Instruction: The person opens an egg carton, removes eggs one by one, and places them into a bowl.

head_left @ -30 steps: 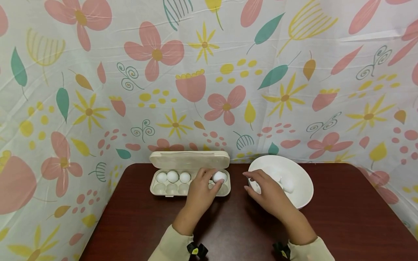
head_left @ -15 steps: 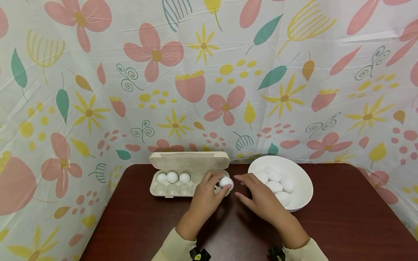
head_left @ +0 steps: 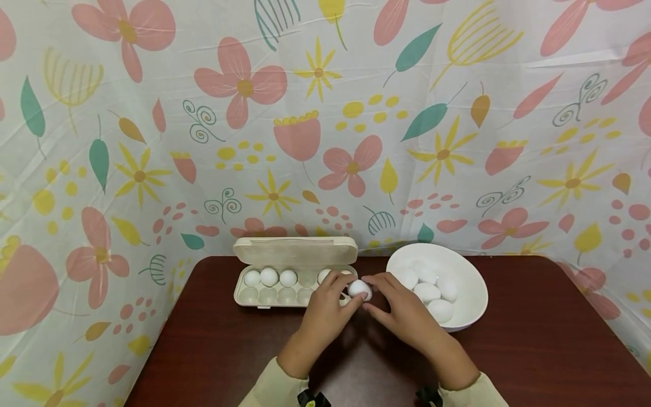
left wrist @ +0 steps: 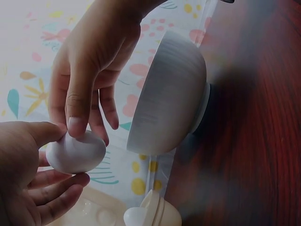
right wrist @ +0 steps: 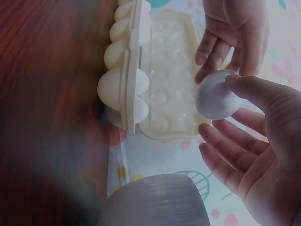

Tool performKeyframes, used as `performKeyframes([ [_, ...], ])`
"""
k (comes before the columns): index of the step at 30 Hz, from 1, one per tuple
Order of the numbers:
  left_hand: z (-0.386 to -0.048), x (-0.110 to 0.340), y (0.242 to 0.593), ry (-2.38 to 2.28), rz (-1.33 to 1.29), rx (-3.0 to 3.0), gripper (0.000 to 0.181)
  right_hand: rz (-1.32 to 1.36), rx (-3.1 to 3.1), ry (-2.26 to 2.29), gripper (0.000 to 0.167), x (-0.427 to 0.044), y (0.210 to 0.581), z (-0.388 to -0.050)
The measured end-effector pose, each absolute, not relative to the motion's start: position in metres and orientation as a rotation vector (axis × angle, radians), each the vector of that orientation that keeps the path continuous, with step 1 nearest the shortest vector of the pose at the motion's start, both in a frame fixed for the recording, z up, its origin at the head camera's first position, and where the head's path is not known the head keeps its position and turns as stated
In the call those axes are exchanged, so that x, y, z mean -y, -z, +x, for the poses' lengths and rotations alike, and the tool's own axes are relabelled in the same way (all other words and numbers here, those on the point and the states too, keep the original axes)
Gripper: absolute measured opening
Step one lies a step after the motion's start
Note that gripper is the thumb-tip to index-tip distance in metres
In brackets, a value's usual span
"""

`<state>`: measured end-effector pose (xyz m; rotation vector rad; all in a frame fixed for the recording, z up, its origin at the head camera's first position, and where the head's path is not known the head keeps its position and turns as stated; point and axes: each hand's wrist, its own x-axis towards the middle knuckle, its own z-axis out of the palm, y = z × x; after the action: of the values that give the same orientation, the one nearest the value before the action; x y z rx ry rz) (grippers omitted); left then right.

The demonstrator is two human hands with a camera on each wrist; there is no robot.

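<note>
In the head view a white egg (head_left: 360, 290) is held between both hands, above the table just right of the egg carton. My left hand (head_left: 325, 311) grips it with thumb and fingers from the left. My right hand (head_left: 407, 311) has its thumb and fingers on the same egg from the right. The left wrist view shows the egg (left wrist: 76, 152) with both thumbs touching it. The cream egg carton (head_left: 287, 302) lies with its lid raised. Several eggs sit in its back row, with a gap among them; my left hand hides part of its right end.
A white bowl (head_left: 475, 285) with several white eggs (head_left: 426, 291) stands right of my right hand. Both bowl and carton are on the dark red-brown table (head_left: 224, 350). A flower-printed cloth (head_left: 325, 113) hangs right behind the table's far edge.
My left hand has lifted the egg from the carton's right end and moved it right and nearer. My right hand has moved left from over the bowl and now touches the egg.
</note>
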<state>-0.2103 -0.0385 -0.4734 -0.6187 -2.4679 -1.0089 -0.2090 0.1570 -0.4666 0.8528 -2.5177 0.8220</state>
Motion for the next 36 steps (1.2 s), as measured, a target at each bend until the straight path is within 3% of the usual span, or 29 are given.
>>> performKeyframes([
  [36,-0.2088,0.0392,0.4723,1.004,-0.681,2.465,0.035,0.82,2.519,-0.819,0.045,-0.1545,0.4647,-0.2063],
])
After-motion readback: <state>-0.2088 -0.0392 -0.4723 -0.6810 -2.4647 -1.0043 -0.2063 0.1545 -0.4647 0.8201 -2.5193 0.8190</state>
